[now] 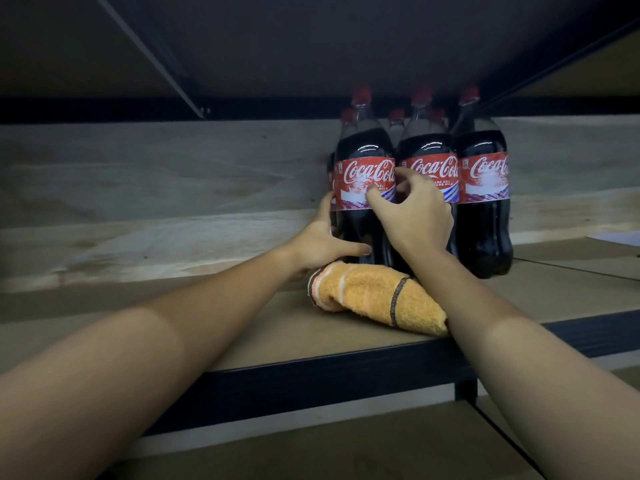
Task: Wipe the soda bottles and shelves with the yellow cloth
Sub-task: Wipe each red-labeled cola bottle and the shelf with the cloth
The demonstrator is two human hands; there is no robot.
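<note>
Dim storage rack, brown shelf (242,341) with dark front edge; low board overhead leaves little headroom. Soda bottles (481,202) clustered upright at right rear. Left hand (325,240) and right hand (412,216): grip of each curled on the front-left bottle (363,174), likely to shift it. Yellow cloth (374,296) lies unheld near the edge, just before the bottles. Open shelf room lies left

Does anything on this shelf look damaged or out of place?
The red labels on the front Coca-Cola bottles look scuffed, with whitish patches. The yellow cloth lies bunched on the shelf, in neither hand.
</note>
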